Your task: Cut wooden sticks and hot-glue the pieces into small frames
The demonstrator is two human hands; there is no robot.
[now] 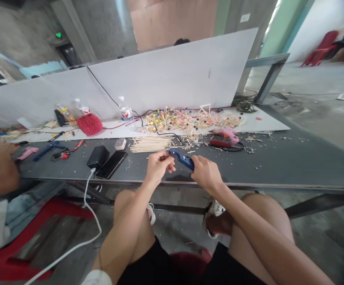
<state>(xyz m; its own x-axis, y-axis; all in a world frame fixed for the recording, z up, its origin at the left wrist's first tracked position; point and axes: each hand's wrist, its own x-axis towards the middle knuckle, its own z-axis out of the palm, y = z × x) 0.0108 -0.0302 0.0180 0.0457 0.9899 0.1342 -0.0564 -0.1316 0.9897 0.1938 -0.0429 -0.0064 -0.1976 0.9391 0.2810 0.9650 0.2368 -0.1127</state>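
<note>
My right hand is wrapped round the handle of a blue hand tool with a curved head, whose exact kind I cannot make out. It is held above the table's front edge, its head pointing left. At that head my left hand is closed, thumb and fingertips pinched together. Whatever sits between those fingers is too small or hidden to name. Just beyond both hands lies a bundle of thin wooden sticks. Behind it is a heap of stick pieces joined with coloured balls.
A phone, a black charger with a white cable, and a small pale block lie left. A red-handled tool and a pink glue gun lie right. Another person's arm rests at far left. A white panel stands behind.
</note>
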